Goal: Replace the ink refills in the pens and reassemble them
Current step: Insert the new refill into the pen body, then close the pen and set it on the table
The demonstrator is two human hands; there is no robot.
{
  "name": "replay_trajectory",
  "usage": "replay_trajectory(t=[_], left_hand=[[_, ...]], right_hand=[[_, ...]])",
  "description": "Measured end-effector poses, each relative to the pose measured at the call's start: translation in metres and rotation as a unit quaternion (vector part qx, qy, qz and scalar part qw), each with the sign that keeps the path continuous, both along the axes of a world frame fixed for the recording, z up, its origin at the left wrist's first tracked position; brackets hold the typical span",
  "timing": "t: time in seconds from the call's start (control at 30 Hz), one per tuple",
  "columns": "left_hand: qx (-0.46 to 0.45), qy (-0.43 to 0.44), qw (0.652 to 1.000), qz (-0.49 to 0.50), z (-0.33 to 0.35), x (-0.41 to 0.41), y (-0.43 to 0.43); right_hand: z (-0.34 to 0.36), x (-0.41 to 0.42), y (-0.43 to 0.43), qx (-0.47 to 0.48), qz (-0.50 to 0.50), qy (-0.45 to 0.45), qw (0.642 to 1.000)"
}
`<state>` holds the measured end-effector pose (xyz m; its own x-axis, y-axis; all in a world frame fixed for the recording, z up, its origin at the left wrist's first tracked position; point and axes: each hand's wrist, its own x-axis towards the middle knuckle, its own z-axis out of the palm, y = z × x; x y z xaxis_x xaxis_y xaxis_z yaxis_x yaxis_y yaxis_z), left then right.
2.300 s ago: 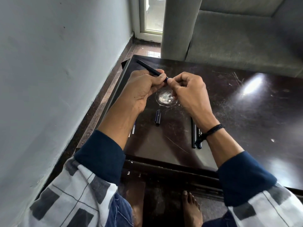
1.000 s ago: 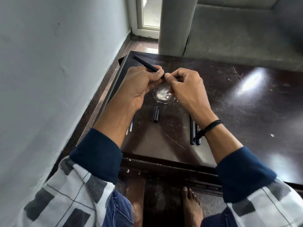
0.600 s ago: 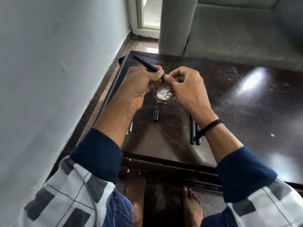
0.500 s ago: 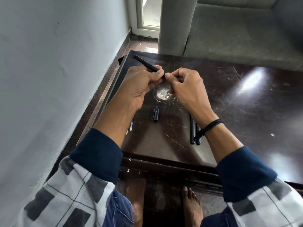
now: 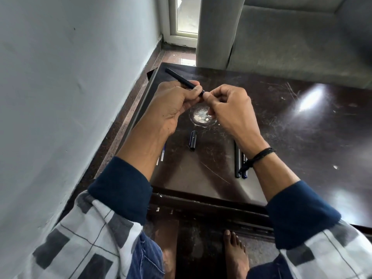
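Observation:
My left hand (image 5: pixel 173 103) grips a black pen barrel (image 5: pixel 180 78) that points up and to the left, above the dark table (image 5: pixel 291 137). My right hand (image 5: pixel 229 107) pinches the barrel's near end, where a small blue tip piece (image 5: pixel 203 92) shows between the fingertips. A black pen cap (image 5: pixel 193 140) lies on the table below the hands. Two more black pens (image 5: pixel 238 160) lie side by side under my right wrist. Thin refills (image 5: pixel 162 156) lie partly hidden under my left forearm.
A grey wall runs along the left, close to the table's left edge. A grey sofa (image 5: pixel 302 37) stands behind the table. A round white scuff (image 5: pixel 202 117) marks the tabletop under the hands. Bare feet (image 5: pixel 235 256) rest on the floor below the near edge.
Both hands stay together at the pen's near end. My right fingertips have shifted slightly around the tip. The barrel keeps its tilt.

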<state>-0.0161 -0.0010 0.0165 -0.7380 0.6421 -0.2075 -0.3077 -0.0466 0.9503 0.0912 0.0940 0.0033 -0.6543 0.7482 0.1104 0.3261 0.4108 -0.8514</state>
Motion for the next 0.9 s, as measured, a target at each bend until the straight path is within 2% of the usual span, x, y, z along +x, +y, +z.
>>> replay_trajectory(t=[0.47, 0.77, 0.9], left_hand=[[-0.002, 0.0, 1.0, 0.001, -0.002, -0.002, -0.001], [0.026, -0.013, 1.0, -0.01, -0.001, -0.004, -0.002], [0.03, -0.022, 0.999, 0.032, 0.0, -0.006, -0.002]], right_hand=[[0.0, 0.001, 0.003, 0.007, 0.028, -0.004, 1.0], [0.005, 0.005, 0.006, -0.105, 0.052, 0.059, 0.991], [-0.001, 0.005, 0.013, -0.093, 0.034, 0.05, 0.994]])
